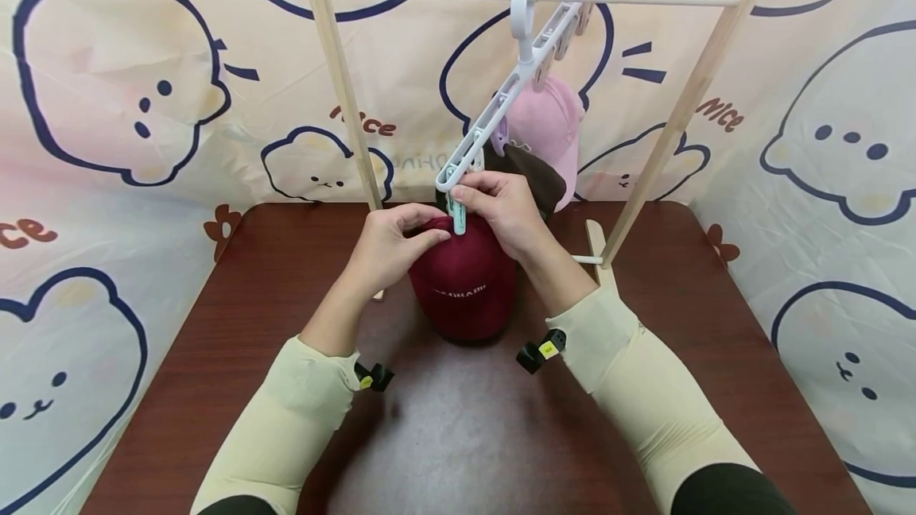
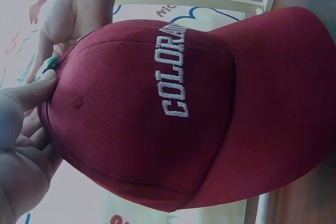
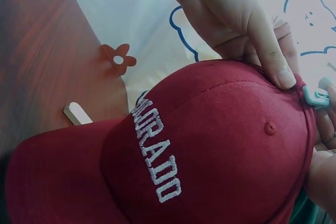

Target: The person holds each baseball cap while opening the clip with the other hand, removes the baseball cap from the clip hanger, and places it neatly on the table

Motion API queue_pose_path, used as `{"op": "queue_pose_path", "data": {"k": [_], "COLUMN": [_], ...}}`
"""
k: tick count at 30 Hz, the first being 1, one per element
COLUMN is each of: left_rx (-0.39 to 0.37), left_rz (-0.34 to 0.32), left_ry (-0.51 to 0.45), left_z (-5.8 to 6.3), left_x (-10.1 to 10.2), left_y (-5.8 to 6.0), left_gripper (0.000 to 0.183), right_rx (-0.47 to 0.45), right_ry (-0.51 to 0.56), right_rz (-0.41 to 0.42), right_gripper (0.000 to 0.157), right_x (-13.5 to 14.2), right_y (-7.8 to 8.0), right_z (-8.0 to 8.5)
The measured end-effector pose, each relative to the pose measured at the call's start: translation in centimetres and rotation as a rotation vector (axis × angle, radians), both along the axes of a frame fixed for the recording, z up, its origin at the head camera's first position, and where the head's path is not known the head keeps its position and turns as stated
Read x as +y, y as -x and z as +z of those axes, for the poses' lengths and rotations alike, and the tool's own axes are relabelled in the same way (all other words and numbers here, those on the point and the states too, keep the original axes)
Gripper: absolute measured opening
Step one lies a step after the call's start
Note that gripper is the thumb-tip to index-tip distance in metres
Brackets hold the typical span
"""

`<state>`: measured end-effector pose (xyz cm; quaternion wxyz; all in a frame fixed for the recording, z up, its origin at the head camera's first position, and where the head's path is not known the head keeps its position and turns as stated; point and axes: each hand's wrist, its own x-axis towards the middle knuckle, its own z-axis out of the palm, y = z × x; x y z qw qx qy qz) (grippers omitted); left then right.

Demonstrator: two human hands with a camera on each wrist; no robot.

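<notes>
Under the hanger (image 1: 526, 68), the left hand (image 1: 382, 249) pinches a red cap (image 1: 467, 276); the right hand (image 1: 508, 209) pinches a green clip (image 1: 459, 221).

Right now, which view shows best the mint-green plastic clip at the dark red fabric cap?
The head view, because most of the clip's length shows there, against the cap. The left wrist view shows only a small part beside the left hand; the right wrist view shows a piece at the cap's edge.

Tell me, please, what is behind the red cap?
In the head view, a dark cap and, farther back, a pink cap partly show. Whatever lies directly behind the red cap is covered by it.
</notes>
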<state>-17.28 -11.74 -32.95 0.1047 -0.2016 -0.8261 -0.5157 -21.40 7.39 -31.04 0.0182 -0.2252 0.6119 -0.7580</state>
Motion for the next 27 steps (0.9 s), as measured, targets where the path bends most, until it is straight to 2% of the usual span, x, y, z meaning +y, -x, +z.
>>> {"op": "queue_pose_path", "data": {"k": [9, 14, 17, 20, 24, 27], "left_rx": [-0.068, -0.120, -0.139, -0.151, -0.185, -0.220], "left_rz": [-0.055, -0.081, -0.071, -0.055, -0.073, -0.049], "left_ry": [0.011, 0.064, 0.072, 0.037, -0.050, -0.081], "left_z": [0.0, -0.1, -0.1, -0.3, -0.7, -1.0], "left_x": [-1.1, -3.0, -4.5, -6.2, -8.3, -9.7], "left_y": [-0.5, -0.9, -1.2, -1.3, -1.4, -1.6], "left_gripper": [0.022, 0.021, 0.021, 0.022, 0.025, 0.024], "right_rx": [0.022, 0.028, 0.037, 0.036, 0.025, 0.035], "right_ry": [-0.018, -0.042, -0.065, -0.076, -0.095, -0.135], "right_rz": [0.013, 0.004, -0.005, -0.002, -0.004, -0.022], "right_gripper": [0.014, 0.018, 0.020, 0.021, 0.021, 0.024], "right_x": [0.0, -0.1, -0.2, -0.2, 0.0, 0.1], "right_y": [0.0, -0.1, -0.1, -0.2, -0.4, -0.6], "right_z": [0.1, 0.2, 0.1, 0.1, 0.1, 0.1]}}
